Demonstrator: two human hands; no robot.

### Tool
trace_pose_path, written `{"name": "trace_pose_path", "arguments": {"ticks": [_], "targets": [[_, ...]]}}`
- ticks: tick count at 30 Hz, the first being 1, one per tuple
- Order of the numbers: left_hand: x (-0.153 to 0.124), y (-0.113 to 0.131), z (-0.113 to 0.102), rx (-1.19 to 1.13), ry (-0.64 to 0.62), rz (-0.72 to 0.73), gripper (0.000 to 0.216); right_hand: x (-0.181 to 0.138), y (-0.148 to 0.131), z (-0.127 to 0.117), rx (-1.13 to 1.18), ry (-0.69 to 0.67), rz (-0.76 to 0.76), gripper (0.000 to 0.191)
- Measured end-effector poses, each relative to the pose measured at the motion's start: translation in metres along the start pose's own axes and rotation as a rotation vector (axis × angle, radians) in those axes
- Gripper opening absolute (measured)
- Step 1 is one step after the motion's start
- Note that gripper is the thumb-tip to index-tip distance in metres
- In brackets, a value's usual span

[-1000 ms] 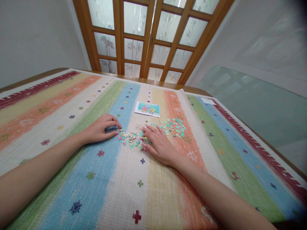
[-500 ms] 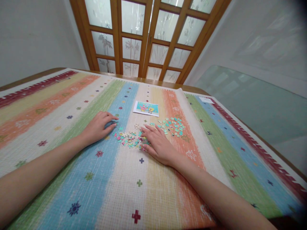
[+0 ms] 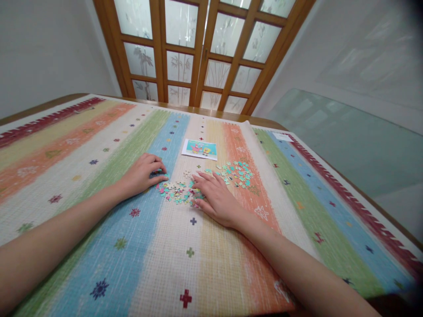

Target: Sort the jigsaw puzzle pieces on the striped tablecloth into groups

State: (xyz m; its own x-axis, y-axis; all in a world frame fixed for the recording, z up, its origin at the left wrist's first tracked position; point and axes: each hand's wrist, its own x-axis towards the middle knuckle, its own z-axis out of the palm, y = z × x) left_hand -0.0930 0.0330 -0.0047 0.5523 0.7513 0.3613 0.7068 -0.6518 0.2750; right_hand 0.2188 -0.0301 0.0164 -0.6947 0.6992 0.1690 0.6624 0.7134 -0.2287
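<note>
Small jigsaw puzzle pieces [image 3: 176, 191], teal, pink and cream, lie loose in a heap across the middle of the tablecloth. My left hand [image 3: 145, 174] is at the heap's left edge, fingers bent down and the thumb apart from them. A bit of teal shows between its fingertips and thumb; no piece is visibly lifted. My right hand [image 3: 216, 198] rests palm down with fingers spread, its fingertips over the pieces and covering some. More pieces [image 3: 239, 174] are spread beyond it to the right. Behind the heap lies a picture card [image 3: 200, 150] with cartoon figures.
A striped tablecloth [image 3: 172, 251] covers the table, whose wooden edge [image 3: 198, 108] shows at the back. A small white paper [image 3: 282, 137] lies toward the far right. Beyond stand wooden doors with glass panes [image 3: 181, 66]; a greenish glass panel [image 3: 330, 132] leans on the right.
My left hand has shifted slightly right onto the left edge of the pieces, its fingers bending more. My right hand has stayed nearly still. The whole view has drifted slightly.
</note>
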Motion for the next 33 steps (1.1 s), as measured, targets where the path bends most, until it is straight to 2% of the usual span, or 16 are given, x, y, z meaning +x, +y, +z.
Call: {"name": "trace_pose_path", "arguments": {"ticks": [5,9,14,19,22,27,29,33], "targets": [[0.001,0.005,0.003,0.176,0.014,0.086,0.035,-0.001,0.0,-0.001,-0.003,0.009,-0.012,0.034],[0.002,0.013,0.0,0.296,0.04,0.09,0.039,0.0,-0.002,0.001,-0.006,0.037,-0.027,0.035],[0.0,0.044,-0.005,0.143,0.123,0.077,0.038,0.005,-0.006,0.003,0.036,0.116,-0.046,0.032],[-0.005,0.086,-0.002,-0.008,0.111,0.165,0.034,0.009,-0.014,0.004,0.113,0.201,-0.04,0.026],[-0.008,0.099,0.001,-0.053,0.117,0.187,0.03,0.008,-0.019,0.005,0.153,0.227,-0.082,0.023],[-0.013,0.088,0.003,-0.048,0.084,0.157,0.028,0.003,-0.011,0.002,0.067,0.294,-0.095,0.022],[-0.014,0.077,0.003,-0.049,0.079,0.129,0.027,0.0,0.002,-0.005,-0.006,0.341,-0.063,0.024],[-0.013,0.056,-0.001,-0.054,0.117,0.046,0.027,-0.009,0.045,-0.023,-0.148,0.443,0.104,0.024]]}}
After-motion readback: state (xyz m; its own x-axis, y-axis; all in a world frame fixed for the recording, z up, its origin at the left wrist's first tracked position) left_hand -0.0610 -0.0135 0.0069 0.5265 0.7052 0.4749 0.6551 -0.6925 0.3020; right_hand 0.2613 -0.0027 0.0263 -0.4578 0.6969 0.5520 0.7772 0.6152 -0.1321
